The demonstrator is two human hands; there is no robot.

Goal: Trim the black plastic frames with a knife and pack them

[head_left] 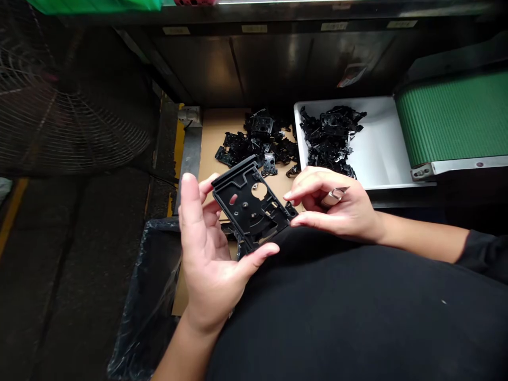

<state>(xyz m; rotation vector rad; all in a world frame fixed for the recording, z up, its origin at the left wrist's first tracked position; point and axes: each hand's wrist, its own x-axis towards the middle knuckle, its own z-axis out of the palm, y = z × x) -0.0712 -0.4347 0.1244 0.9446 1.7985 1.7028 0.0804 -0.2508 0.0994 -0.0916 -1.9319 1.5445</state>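
Left hand and right hand hold plastic frame.

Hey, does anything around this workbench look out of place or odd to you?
One thing: a heap of black plastic parts sits loose on flat brown cardboard, while similar parts lie inside a white tray beside it, so the cardboard heap looks uncontained.
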